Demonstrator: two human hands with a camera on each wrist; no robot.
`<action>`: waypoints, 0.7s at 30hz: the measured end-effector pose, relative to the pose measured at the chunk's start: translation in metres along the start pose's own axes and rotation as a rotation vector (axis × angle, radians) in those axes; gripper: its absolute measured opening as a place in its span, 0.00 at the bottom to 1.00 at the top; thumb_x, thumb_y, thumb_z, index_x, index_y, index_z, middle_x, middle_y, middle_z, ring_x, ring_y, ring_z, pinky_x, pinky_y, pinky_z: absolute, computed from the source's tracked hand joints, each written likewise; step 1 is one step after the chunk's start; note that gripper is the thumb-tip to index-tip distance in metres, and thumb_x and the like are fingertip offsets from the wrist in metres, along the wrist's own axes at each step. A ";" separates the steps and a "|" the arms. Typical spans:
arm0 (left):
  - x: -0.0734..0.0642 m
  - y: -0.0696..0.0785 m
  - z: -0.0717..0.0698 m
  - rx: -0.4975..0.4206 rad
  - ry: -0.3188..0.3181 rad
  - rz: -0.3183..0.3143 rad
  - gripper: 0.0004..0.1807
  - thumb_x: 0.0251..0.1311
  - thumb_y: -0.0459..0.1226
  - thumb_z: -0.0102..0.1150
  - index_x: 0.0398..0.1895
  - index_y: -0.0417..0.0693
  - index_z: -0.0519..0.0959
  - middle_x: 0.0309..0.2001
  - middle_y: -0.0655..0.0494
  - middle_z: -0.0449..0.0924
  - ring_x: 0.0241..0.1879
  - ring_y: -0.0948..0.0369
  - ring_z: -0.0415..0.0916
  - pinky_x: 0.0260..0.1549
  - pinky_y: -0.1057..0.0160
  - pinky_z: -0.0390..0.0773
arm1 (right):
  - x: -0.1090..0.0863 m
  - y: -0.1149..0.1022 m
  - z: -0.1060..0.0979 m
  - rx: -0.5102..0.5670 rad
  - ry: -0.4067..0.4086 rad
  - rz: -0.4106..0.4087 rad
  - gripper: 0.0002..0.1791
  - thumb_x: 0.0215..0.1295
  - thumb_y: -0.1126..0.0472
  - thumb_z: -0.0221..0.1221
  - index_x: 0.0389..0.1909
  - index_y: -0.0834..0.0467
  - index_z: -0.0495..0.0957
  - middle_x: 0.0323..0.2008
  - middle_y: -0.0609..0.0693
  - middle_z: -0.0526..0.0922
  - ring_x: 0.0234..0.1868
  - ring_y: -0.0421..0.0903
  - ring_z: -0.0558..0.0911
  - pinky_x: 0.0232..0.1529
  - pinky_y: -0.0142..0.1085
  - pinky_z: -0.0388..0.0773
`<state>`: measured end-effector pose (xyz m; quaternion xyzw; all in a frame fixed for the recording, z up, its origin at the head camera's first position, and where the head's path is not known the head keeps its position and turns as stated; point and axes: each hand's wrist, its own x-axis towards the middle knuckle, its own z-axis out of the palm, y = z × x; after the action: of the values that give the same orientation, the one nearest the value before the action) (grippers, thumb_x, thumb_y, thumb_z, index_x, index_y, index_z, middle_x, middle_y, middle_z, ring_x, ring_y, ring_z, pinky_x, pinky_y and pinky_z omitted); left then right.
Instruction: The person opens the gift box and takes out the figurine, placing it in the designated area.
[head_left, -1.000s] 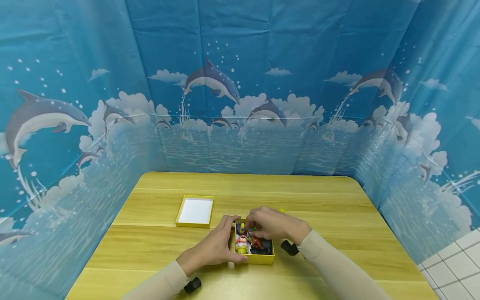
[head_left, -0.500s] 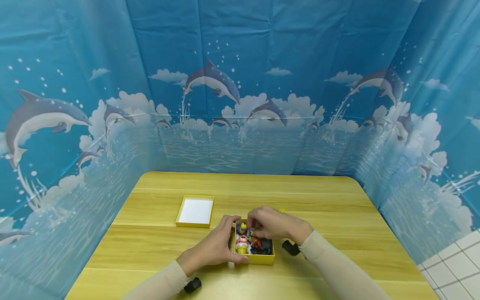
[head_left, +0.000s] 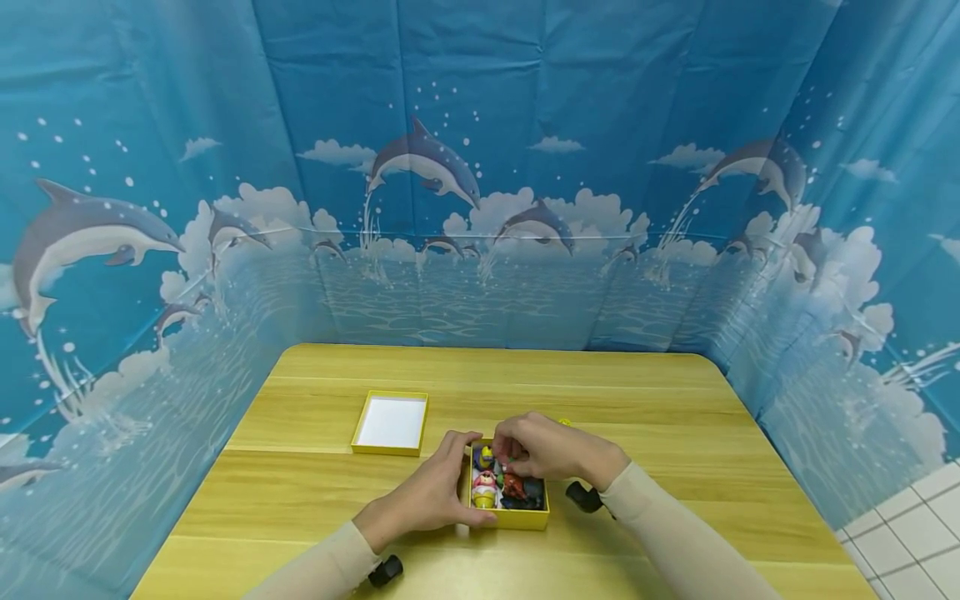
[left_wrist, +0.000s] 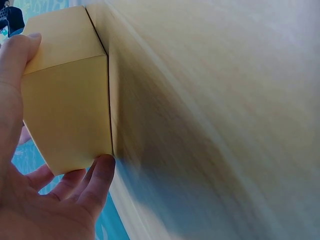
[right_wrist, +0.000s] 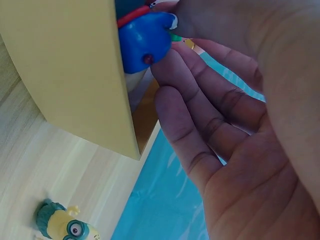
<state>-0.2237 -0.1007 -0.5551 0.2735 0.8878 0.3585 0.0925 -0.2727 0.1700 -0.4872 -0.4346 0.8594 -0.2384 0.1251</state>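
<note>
My left hand [head_left: 423, 492] grips a yellow open box [head_left: 517, 518], its thumb on the near side and fingers round the far left corner. In the left wrist view the box wall [left_wrist: 70, 115] rests on the table. Over the box's far right part, my right hand [head_left: 543, 446] pinches a small toy figure, largely hidden by the fingers. A blue toy figure [right_wrist: 145, 42] with a red band shows beside those fingers in the right wrist view. Inside the box lie a pink-and-yellow figure [head_left: 484, 490], a yellow-headed figure [head_left: 486, 456], a reddish-brown figure [head_left: 513, 485] and dark pieces [head_left: 533, 492].
A shallow yellow-edged box lid [head_left: 390, 422], white inside, lies left of the box and farther back. Beyond the right hand a small yellow toy [head_left: 565, 422] is partly hidden; the right wrist view shows its goggle-like eyes [right_wrist: 75, 229]. Dolphin-printed curtains [head_left: 480, 292] surround the wooden table [head_left: 637, 387].
The right fingers have shifted slightly to the right, uncovering more of the yellow-headed figure in the box's far left corner. The left hand and the box have stayed in place.
</note>
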 end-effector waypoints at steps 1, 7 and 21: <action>0.000 0.000 0.000 0.002 0.002 0.001 0.70 0.60 0.70 0.84 0.94 0.52 0.55 0.78 0.51 0.68 0.63 0.62 0.79 0.71 0.52 0.86 | 0.000 0.000 0.000 -0.007 0.003 -0.006 0.07 0.82 0.68 0.69 0.53 0.56 0.89 0.43 0.45 0.91 0.38 0.30 0.83 0.43 0.29 0.87; 0.001 -0.001 0.001 0.008 0.006 -0.003 0.70 0.59 0.71 0.84 0.94 0.52 0.56 0.78 0.50 0.68 0.64 0.61 0.79 0.71 0.51 0.86 | -0.001 0.000 -0.001 -0.057 0.010 -0.016 0.09 0.82 0.67 0.69 0.57 0.58 0.91 0.48 0.47 0.90 0.41 0.30 0.83 0.46 0.29 0.87; 0.001 -0.001 0.001 0.007 0.003 -0.004 0.71 0.59 0.71 0.84 0.94 0.52 0.55 0.79 0.50 0.68 0.65 0.61 0.79 0.72 0.51 0.86 | -0.006 -0.002 -0.003 -0.080 0.027 0.010 0.10 0.82 0.66 0.71 0.58 0.59 0.93 0.48 0.48 0.88 0.39 0.30 0.80 0.43 0.29 0.85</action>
<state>-0.2240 -0.0999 -0.5564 0.2716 0.8897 0.3555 0.0909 -0.2692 0.1751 -0.4832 -0.4317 0.8721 -0.2090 0.0972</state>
